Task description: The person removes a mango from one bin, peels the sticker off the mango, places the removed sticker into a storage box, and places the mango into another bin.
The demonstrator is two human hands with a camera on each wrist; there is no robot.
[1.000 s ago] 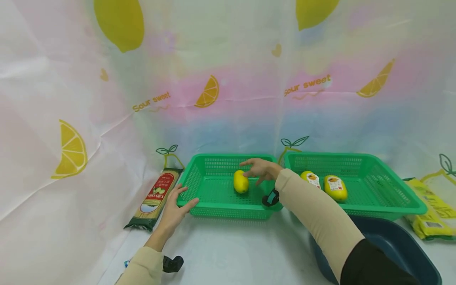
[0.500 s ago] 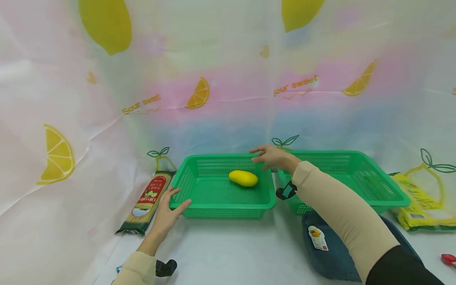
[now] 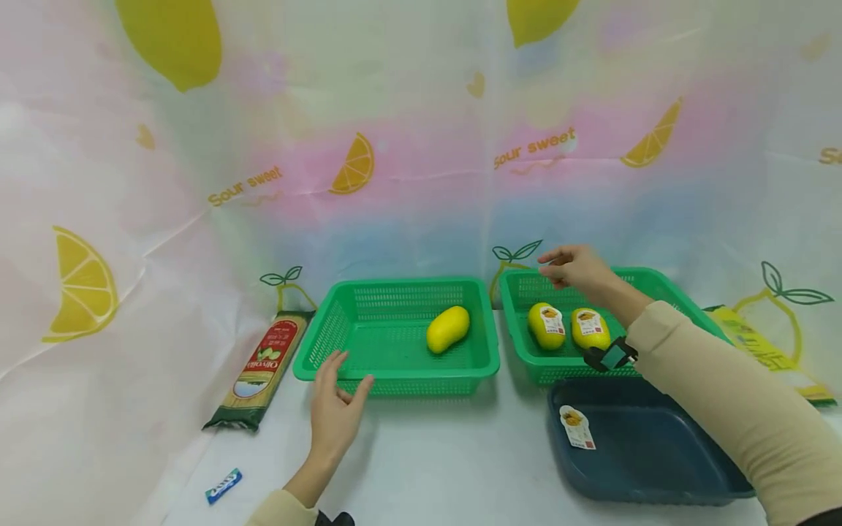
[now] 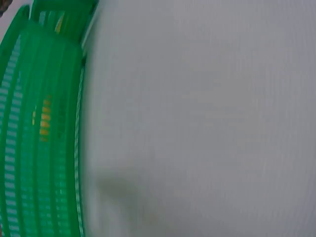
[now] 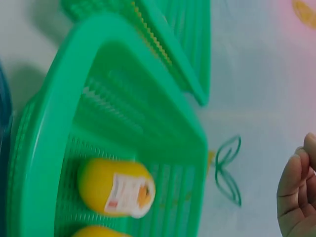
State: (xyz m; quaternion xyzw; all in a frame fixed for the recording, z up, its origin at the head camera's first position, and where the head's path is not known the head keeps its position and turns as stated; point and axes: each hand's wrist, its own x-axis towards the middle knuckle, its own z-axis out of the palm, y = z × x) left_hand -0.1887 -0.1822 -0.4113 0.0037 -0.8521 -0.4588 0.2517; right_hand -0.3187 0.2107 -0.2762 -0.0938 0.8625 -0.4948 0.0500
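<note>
An unlabelled yellow mango (image 3: 448, 329) lies tilted near the right end of the left green basket (image 3: 395, 374). My left hand (image 3: 337, 418) hovers by that basket's front rim, fingers spread and holding nothing. Over the right green basket (image 3: 516, 349), my right hand (image 3: 580, 272) hangs with loosely bent fingers, and no object shows between them. Below it are two mangoes with white stickers, a left one (image 3: 547, 326) and a right one (image 3: 590, 329). The right wrist view shows the right hand (image 5: 298, 195) at its edge, beside one stickered mango (image 5: 117, 187).
A dark blue basin (image 3: 658, 453) stands before the right basket, with a sticker label (image 3: 577, 428) on its inner left side. Left of the baskets lies a noodle packet (image 3: 264, 372); nearer is a small blue packet (image 3: 224, 486). A yellow bag (image 3: 763, 351) lies far right.
My right hand has left the mango in the left basket and moved right, over the other basket. That mango has turned. My left hand has drawn back slightly from the rim.
</note>
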